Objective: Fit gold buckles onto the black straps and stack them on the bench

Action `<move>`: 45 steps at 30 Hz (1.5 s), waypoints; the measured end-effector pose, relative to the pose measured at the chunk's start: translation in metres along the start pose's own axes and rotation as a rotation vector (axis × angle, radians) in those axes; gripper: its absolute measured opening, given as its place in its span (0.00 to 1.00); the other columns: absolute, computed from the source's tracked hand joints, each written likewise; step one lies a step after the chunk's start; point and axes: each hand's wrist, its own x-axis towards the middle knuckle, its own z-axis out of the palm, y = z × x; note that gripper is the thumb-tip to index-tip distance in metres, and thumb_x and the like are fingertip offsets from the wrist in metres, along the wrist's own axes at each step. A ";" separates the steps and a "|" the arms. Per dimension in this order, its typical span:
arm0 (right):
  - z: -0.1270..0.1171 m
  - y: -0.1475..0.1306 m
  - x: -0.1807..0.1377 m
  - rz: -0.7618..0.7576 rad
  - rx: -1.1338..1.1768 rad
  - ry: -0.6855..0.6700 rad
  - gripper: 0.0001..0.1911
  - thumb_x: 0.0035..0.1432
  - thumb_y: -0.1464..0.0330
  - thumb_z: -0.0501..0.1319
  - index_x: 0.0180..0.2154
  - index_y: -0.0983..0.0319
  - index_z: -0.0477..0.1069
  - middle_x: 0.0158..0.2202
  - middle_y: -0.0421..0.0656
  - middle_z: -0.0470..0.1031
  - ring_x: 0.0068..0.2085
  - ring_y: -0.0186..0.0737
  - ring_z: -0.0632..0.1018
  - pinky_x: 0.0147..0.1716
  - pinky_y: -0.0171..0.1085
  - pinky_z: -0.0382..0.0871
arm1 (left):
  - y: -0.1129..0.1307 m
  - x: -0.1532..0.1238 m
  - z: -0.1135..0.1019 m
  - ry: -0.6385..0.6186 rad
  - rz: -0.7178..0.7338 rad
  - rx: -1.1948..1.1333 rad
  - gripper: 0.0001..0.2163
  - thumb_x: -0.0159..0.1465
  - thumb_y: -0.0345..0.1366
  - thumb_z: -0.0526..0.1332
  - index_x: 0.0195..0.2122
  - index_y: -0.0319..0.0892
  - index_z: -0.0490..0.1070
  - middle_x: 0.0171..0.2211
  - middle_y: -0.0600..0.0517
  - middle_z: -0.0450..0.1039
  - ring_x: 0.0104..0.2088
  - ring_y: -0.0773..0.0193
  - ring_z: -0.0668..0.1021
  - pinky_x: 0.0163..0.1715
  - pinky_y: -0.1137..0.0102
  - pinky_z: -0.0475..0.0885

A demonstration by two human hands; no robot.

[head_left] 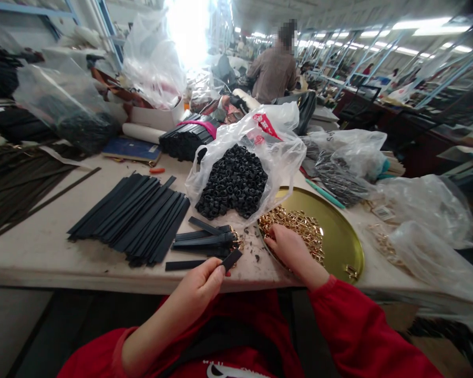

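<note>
Pinched in my left hand (207,278) is a black strap (232,259), held near the table's front edge. My right hand (289,247) reaches into a pile of small gold buckles (299,223) on a round gold tray (345,231); its fingers are curled, and whatever they grip is hidden. Between the hands lies a small stack of black straps with gold buckles (205,240) on their ends. To the left a wide fan of plain black straps (132,218) is spread out. Behind, an open plastic bag (284,152) is full of small black loops (234,181).
A teal pen-like tool (325,193) lies behind the tray. Clear bags (429,210) crowd the right side. A blue notebook (132,149) and a bundle of black strips (189,136) stand at the back; long dark strips (23,184) lie far left. Another person (274,73) works beyond.
</note>
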 end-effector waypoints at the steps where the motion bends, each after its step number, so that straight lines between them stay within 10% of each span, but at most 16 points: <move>1: 0.001 0.000 0.001 0.022 -0.003 -0.013 0.05 0.55 0.66 0.58 0.31 0.62 0.66 0.30 0.45 0.73 0.32 0.42 0.74 0.29 0.36 0.59 | 0.001 0.001 0.000 -0.007 -0.008 0.002 0.12 0.62 0.43 0.48 0.25 0.43 0.59 0.18 0.59 0.53 0.19 0.70 0.58 0.18 0.76 0.56; 15: -0.002 0.002 0.009 0.127 0.393 -0.004 0.02 0.50 0.72 0.55 0.29 0.61 0.66 0.28 0.41 0.72 0.30 0.38 0.71 0.31 0.35 0.60 | 0.009 0.004 0.004 -0.039 0.070 0.120 0.12 0.63 0.40 0.48 0.26 0.41 0.63 0.22 0.56 0.62 0.26 0.67 0.66 0.25 0.74 0.60; 24: -0.029 -0.081 -0.049 0.169 1.587 -0.105 0.09 0.45 0.65 0.61 0.27 0.61 0.62 0.22 0.34 0.65 0.23 0.31 0.67 0.26 0.32 0.62 | 0.017 0.005 0.019 0.196 0.163 0.098 0.08 0.60 0.40 0.55 0.34 0.41 0.67 0.30 0.54 0.73 0.31 0.65 0.73 0.32 0.73 0.65; 35: -0.030 -0.084 -0.076 -0.166 1.423 -0.167 0.09 0.48 0.62 0.63 0.27 0.61 0.70 0.33 0.42 0.69 0.36 0.37 0.70 0.34 0.35 0.63 | 0.004 -0.012 0.005 0.169 0.129 0.239 0.09 0.58 0.40 0.56 0.30 0.39 0.69 0.25 0.55 0.70 0.27 0.66 0.69 0.26 0.74 0.62; 45: -0.019 -0.089 -0.081 0.307 1.968 -0.179 0.15 0.41 0.64 0.70 0.33 0.61 0.72 0.23 0.35 0.71 0.24 0.27 0.70 0.26 0.29 0.66 | 0.003 -0.032 -0.001 -0.015 0.067 0.173 0.16 0.64 0.43 0.46 0.31 0.39 0.67 0.20 0.57 0.62 0.21 0.69 0.65 0.22 0.75 0.59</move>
